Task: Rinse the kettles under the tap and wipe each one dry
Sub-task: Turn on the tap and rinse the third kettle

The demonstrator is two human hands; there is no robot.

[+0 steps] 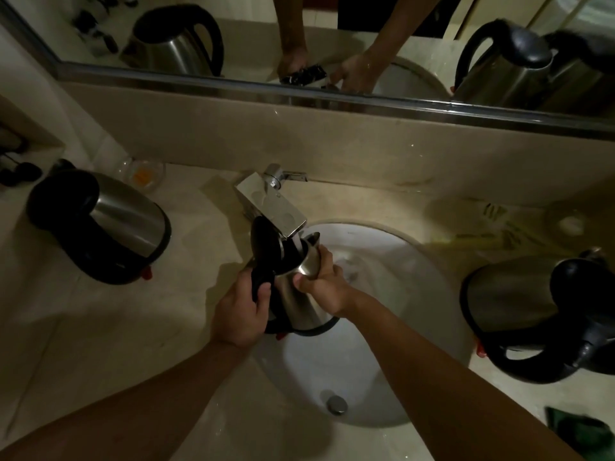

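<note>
You are holding a stainless-steel electric kettle with a black handle and base (299, 294) over the white oval sink basin (399, 294), tipped so its open mouth sits right under the square chrome tap spout (269, 207); the kettle's black lid (264, 241) stands flipped up beside the spout. Your left hand (239, 311) has its fingers curled round the black handle, thumb on top. Your right hand (324, 284) wraps the steel body just below the pouring lip, fingers bent round the far side and thumb pressed on the near side. A second steel kettle with a black lid and handle (109, 224) stands on the beige stone counter (100, 327) to the left of the basin, and a third of the same kind (532, 311) stands on the counter to the right. A clear glass dish (141, 174) sits near the back wall behind the left kettle. A green cloth (585, 434) lies at the counter's lower right edge. The mirror (332, 28) above reflects both hands and kettles.
</note>
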